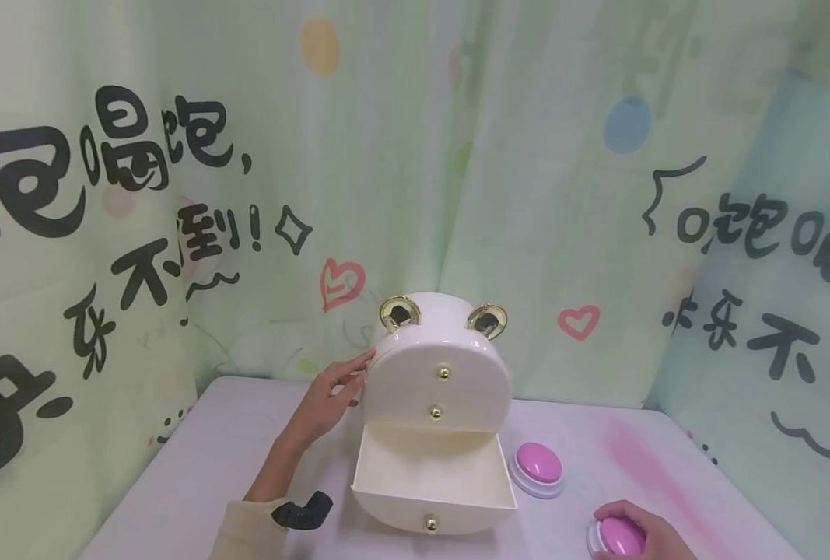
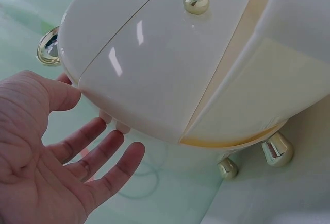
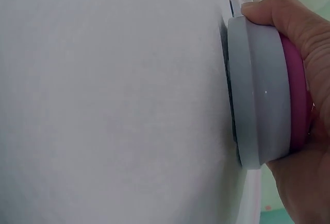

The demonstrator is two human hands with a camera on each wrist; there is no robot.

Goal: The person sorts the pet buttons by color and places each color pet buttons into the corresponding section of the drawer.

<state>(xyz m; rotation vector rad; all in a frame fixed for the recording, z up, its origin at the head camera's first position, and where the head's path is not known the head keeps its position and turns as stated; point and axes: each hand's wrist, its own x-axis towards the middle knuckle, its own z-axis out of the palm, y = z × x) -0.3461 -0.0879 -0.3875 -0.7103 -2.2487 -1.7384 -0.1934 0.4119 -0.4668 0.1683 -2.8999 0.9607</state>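
Note:
A white storage box [image 1: 439, 389] with rounded top, gold-rimmed ears and round gold knobs stands on the table. Its bottom drawer [image 1: 393, 505] is pulled out and its inside is bare. My left hand [image 1: 323, 404] touches the box's left side, thumb and fingertips at the edge, fingers loosely spread in the left wrist view. At the lower right, my right hand [image 1: 656, 537] grips a pink-domed round button [image 1: 623, 535] by its white base, thumb on the rim. In the right wrist view that base [image 3: 268, 90] is close to the white tabletop.
A second pink-domed button [image 1: 538, 463] stands on the table just right of the drawer. The white table [image 1: 260, 404] has a pink smear [image 1: 656, 467] on the right. Pale green curtains [image 1: 400, 155] with black writing enclose the back and sides.

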